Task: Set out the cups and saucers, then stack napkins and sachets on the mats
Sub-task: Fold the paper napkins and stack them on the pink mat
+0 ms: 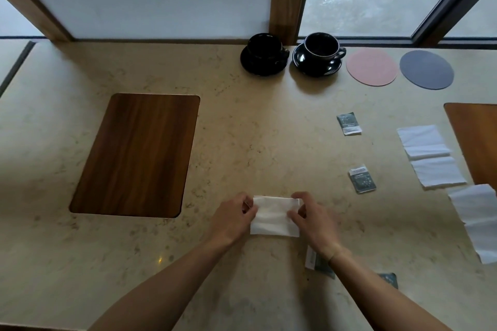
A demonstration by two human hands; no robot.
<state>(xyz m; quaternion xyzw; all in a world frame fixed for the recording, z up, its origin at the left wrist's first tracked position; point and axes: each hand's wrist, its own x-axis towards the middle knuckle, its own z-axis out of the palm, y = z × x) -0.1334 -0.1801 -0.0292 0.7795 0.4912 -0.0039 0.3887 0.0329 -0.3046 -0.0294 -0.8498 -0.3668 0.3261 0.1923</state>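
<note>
Both hands, left [233, 219] and right [313, 219], pinch opposite ends of a folded white paper napkin [273, 216] flat on the beige stone counter [242, 129], apparently creasing it; round pink mat [371, 66] waits at one o'clock.

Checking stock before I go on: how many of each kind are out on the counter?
Cups: 2
Saucers: 2
Round mats: 2
Sachets: 4, two partly hidden by the right arm
Napkins: 4 or so, as the right-hand ones overlap
Total: about 14
</note>
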